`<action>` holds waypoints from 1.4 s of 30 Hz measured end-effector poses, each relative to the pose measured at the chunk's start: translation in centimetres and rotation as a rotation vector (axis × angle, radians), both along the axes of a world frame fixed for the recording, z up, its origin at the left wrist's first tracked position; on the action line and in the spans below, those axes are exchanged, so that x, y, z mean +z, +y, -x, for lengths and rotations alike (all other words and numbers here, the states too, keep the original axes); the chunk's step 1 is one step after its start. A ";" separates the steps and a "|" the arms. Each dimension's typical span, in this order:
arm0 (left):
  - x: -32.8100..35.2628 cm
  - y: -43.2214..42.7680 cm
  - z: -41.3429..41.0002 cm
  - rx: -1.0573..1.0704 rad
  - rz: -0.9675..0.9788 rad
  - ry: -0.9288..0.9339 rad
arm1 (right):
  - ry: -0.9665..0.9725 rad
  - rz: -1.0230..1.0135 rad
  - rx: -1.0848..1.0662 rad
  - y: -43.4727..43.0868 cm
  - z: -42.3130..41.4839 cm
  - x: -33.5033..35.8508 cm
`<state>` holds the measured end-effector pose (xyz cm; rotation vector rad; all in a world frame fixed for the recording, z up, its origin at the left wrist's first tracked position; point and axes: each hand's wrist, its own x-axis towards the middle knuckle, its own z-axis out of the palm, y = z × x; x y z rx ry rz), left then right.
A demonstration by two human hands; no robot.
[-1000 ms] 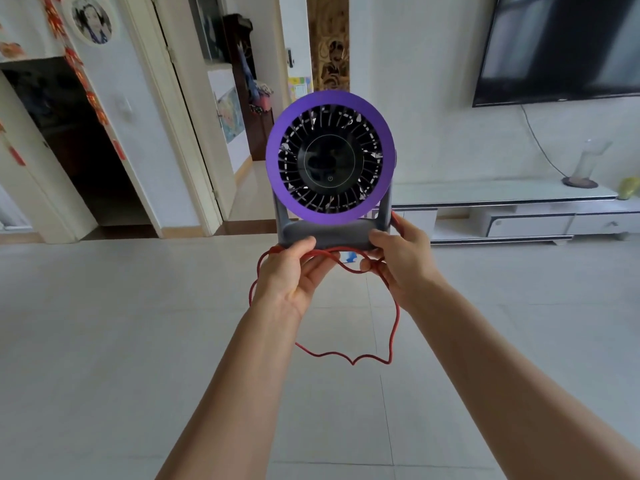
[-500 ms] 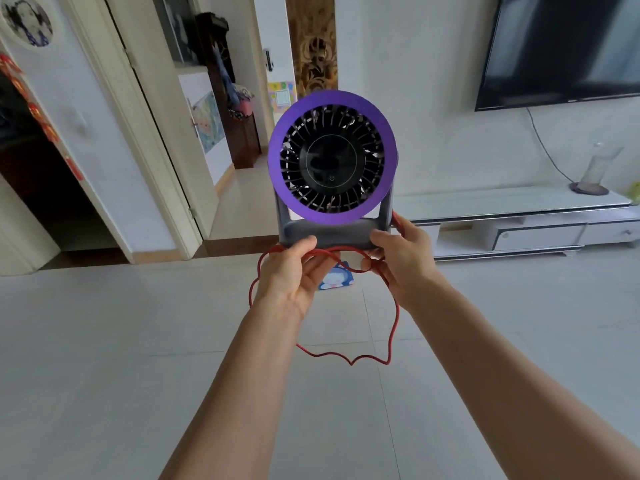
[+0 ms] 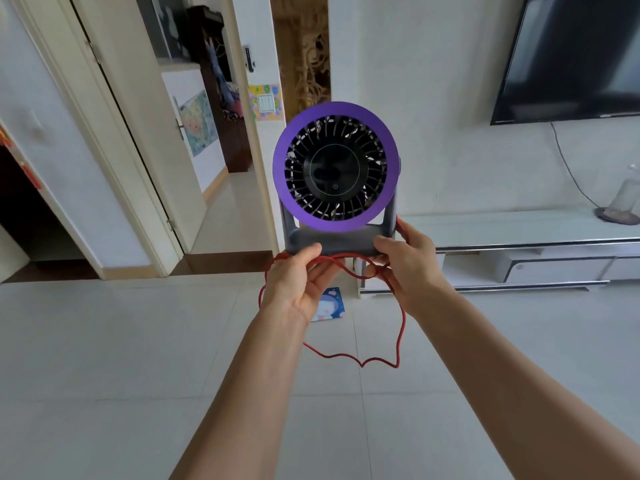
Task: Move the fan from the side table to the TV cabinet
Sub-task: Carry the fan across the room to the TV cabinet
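Above the tiled floor (image 3: 104,375), both arms reach forward; left hand (image 3: 294,285) and right hand (image 3: 408,268) grip with curled fingers the purple fan (image 3: 334,166) by its grey base, upright, red cord (image 3: 398,327) dangling.

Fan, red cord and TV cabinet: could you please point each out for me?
fan (image 3: 334,171), head view, black centre hub.
red cord (image 3: 401,336), head view, hanging loop.
TV cabinet (image 3: 512,227), head view, bare top.

Both hands, left hand (image 3: 294,285) and right hand (image 3: 408,268), hold the fan (image 3: 335,174) upright.

Pale tiled floor (image 3: 104,358), white walls (image 3: 433,98), wall-mounted television (image 3: 571,57), open doorway (image 3: 20,209) at left.
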<state>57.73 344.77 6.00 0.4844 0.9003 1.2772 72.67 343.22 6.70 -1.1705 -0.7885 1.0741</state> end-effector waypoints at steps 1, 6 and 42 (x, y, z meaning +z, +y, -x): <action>0.0 1.4 -0.8 0.001 0.005 -0.003 | 0.005 0.000 0.006 1.5 -0.8 0.0; -0.5 8.3 -4.1 0.001 0.034 -0.007 | 0.037 0.003 0.015 8.1 -3.9 -0.2; -3.8 62.3 -18.6 -0.134 0.047 0.001 | 0.044 0.131 -0.127 61.5 -18.1 -3.9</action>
